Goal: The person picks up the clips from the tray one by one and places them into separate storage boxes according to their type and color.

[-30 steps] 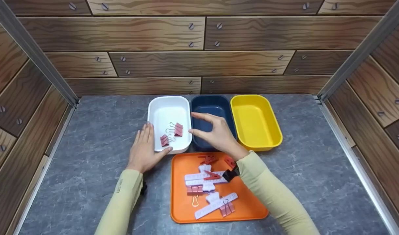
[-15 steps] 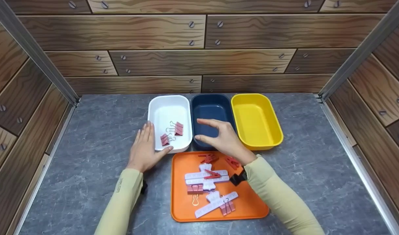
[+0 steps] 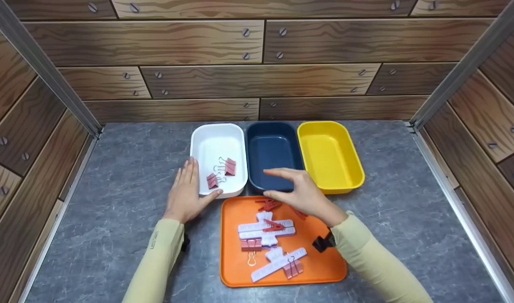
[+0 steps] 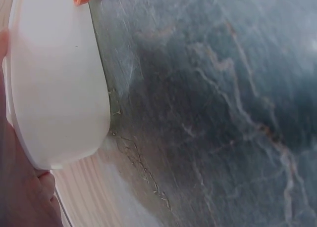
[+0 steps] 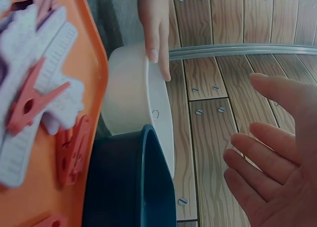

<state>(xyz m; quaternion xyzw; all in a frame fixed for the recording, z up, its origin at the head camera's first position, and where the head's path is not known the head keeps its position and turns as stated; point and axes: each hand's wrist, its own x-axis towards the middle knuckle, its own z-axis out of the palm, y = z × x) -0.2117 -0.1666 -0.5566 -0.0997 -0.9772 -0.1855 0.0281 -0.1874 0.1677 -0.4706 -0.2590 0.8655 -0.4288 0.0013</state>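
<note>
My left hand (image 3: 184,195) rests along the left side and near corner of the white bin (image 3: 217,141), touching its rim. Two pink binder clips (image 3: 230,166) lie inside that bin. My right hand (image 3: 303,191) hovers over the near end of the dark blue bin (image 3: 273,158) and the tray's back edge, thumb and fingers spread apart with nothing between them. On the orange tray (image 3: 324,269) lie red clothespins (image 3: 273,226), white bag clips printed like rulers (image 3: 278,265) and more pink binder clips (image 3: 251,245). The right wrist view shows the spread right hand (image 5: 272,153) beside the bins.
To the right of the blue bin stands a yellow bin (image 3: 330,158). The three bins sit side by side behind the tray on a grey marbled table (image 3: 126,168). Wood-patterned walls (image 3: 198,42) with metal corner rails (image 3: 463,67) enclose the table at the back and sides.
My right hand has moved right and toward me, from beside the white bin's right rim to over the blue bin's near end. My left hand has stayed in place.
</note>
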